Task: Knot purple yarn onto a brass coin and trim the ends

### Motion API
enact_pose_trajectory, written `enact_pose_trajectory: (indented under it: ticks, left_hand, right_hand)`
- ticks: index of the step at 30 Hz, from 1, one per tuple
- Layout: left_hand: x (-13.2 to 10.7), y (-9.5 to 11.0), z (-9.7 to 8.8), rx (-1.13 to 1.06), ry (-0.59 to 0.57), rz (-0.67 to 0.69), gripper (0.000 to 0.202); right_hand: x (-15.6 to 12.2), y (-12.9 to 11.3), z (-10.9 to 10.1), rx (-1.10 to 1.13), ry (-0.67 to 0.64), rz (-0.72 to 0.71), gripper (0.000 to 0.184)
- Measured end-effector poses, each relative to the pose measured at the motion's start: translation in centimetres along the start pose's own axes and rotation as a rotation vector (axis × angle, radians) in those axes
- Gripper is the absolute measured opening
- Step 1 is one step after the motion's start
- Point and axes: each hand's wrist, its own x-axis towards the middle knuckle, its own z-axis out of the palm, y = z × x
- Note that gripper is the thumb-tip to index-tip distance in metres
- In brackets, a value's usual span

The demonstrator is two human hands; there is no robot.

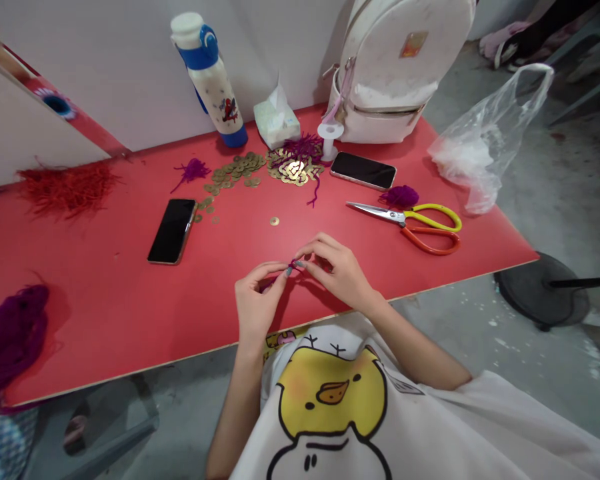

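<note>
Over the front part of the red table, my left hand (261, 293) and my right hand (334, 270) meet fingertip to fingertip. Both pinch a short piece of purple yarn (294, 264), most of it hidden by the fingers. Just beyond them lies a single brass coin with a hole (275, 221). Farther back are a spread of similar coins (237, 172) and a shinier heap of coins (295, 172) with cut purple yarn strands (304, 145) on top. To the right, scissors (403, 217) with yellow and orange handles lie spread slightly.
Phones lie at left (173, 231) and right (363, 171). A bottle (210, 87), tissue pack (277, 123), white spool (330, 139) and white backpack (390, 80) line the back. Red strands (67, 188), purple yarn (15, 333) and a plastic bag (480, 147) occupy the sides.
</note>
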Motion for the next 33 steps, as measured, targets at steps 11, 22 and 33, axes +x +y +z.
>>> enact_pose_trajectory:
  ticks: [11,22,33]
  left_hand:
    - [-0.4,-0.1,0.0,0.099,0.026,0.194,0.010]
    - [0.0,0.2,-0.7,0.168,-0.084,0.301,0.013]
    - [0.4,0.2,-1.2,0.185,-0.188,0.290,0.014]
  right_hand:
    - [0.5,0.5,0.1,0.169,0.057,-0.049,0.008]
    - [1.2,0.6,-1.1,0.145,-0.052,-0.083,0.007]
    - [1.2,0.8,-1.3,0.299,-0.189,0.050,0.007]
